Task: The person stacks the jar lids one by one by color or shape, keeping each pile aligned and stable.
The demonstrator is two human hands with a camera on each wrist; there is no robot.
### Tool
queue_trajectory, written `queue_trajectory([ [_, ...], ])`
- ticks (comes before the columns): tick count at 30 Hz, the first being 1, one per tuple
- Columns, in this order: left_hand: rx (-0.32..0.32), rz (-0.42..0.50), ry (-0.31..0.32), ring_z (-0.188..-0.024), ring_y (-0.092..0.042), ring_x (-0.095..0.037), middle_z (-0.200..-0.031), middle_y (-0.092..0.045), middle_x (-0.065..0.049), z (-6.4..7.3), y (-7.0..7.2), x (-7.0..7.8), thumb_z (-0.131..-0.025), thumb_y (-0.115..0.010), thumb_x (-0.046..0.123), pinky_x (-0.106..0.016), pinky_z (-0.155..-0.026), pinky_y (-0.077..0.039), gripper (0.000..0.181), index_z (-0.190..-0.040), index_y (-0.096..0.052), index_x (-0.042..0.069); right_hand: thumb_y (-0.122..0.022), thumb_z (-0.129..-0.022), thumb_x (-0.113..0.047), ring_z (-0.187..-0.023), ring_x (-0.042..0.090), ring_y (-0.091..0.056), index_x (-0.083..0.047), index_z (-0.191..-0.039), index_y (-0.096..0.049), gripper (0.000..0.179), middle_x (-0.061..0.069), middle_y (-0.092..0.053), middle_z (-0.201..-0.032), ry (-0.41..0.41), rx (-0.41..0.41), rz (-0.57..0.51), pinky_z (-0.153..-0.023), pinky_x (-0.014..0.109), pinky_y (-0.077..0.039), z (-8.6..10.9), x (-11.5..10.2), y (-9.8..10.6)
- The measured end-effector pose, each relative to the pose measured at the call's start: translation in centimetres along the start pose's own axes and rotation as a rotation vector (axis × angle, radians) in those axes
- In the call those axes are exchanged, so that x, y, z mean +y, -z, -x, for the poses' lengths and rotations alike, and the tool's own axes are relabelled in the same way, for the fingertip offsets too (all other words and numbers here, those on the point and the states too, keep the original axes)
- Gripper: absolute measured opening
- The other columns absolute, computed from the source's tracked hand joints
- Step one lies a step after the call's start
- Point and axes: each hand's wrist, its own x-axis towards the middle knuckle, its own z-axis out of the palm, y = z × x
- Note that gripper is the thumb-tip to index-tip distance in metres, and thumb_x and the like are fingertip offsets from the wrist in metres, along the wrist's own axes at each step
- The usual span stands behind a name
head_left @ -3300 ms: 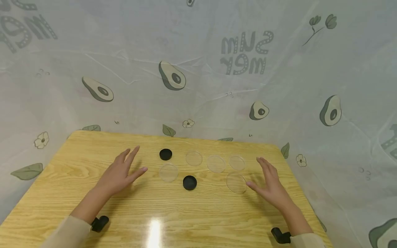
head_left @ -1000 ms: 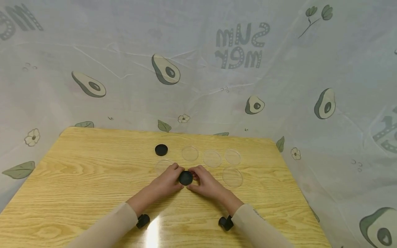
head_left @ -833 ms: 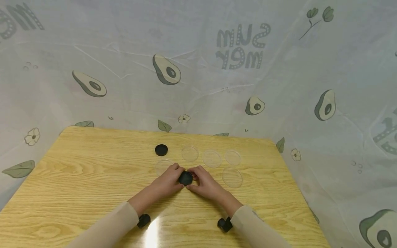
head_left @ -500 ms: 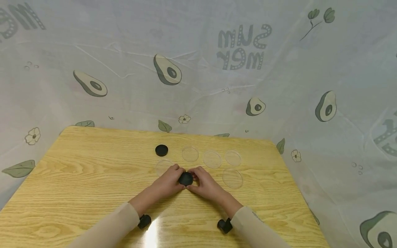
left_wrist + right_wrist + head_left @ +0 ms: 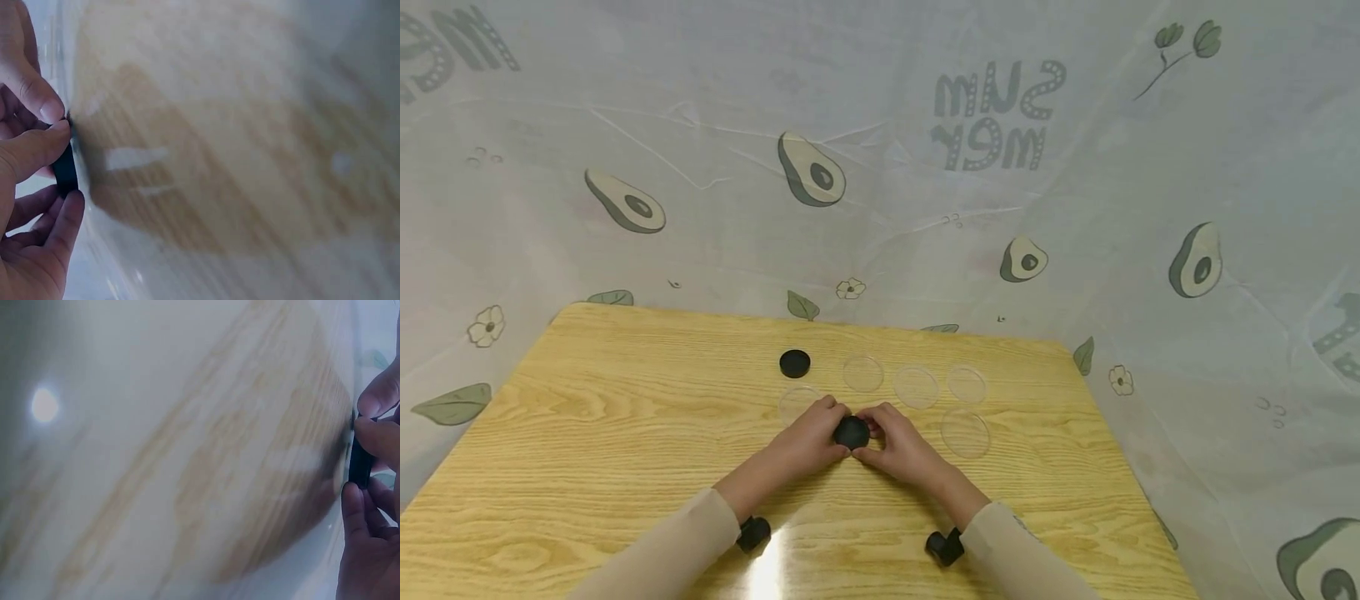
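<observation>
In the head view, a small round black lid-like disc (image 5: pixel 852 433) is held between my two hands near the middle of the wooden table. My left hand (image 5: pixel 805 437) grips its left edge with thumb and curled fingers. From the opposite side my right hand (image 5: pixel 898 448) pinches the right edge, thumb in front and fingers behind. Both wrist views show the dark side wall of the disc (image 5: pixel 65 169) edge-on between thumbs and fingers, close over the tabletop. Just behind my left hand lies a clear round disc (image 5: pixel 797 398), partly covered by it.
A second black disc (image 5: pixel 794 363) lies farther back on the wooden table (image 5: pixel 625 400). Several clear discs, among them one at the front right (image 5: pixel 966 433) and one at the back (image 5: pixel 862 372), lie behind and right of my hands. A printed curtain (image 5: pixel 880 233) hangs behind the table.
Both hands were spread apart and open at first; they have come inward and taken hold of the nearer black disc. Over the last second hands and disc have stayed nearly still.
</observation>
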Motion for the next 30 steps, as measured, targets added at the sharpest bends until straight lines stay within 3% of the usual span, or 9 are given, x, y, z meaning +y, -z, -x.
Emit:
queue_trajectory([
  [8,0.015,-0.012,-0.002,-0.1,-0.06,-0.023,-0.112,-0.059,-0.015,0.8,1.2,-0.2,-0.087,-0.085,0.009,-0.044,-0.091,-0.054,0.045,-0.126,-0.065,-0.003,-0.079,-0.096,-0.017,-0.109,0.019,-0.063,-0.001,-0.137,-0.06,0.048,0.012,-0.06,-0.126,0.01,0.01,-0.018,-0.096,0.034,-0.056,-0.3,-1.5,-0.1],
  [14,0.066,-0.006,0.013,-0.098,-0.06,-0.021,-0.11,-0.061,-0.012,2.0,2.6,-0.5,-0.084,-0.088,0.008,-0.041,-0.09,-0.054,0.047,-0.125,-0.067,-0.002,-0.08,-0.094,-0.013,-0.11,0.022,-0.064,0.0,-0.137,-0.06,0.049,0.013,-0.06,-0.124,0.043,0.007,-0.04,-0.098,0.035,-0.056,-0.9,-3.3,-0.1],
  [30,0.087,-0.036,0.053,-0.089,-0.059,-0.015,-0.104,-0.061,-0.01,7.1,5.2,-2.1,-0.082,-0.089,0.007,-0.034,-0.08,-0.055,0.048,-0.122,-0.067,-0.004,-0.079,-0.096,-0.019,-0.112,0.02,-0.062,-0.005,-0.137,-0.061,0.047,0.008,-0.058,-0.123,0.039,-0.117,-0.053,-0.098,0.028,-0.054,-2.8,-7.3,-2.8],
])
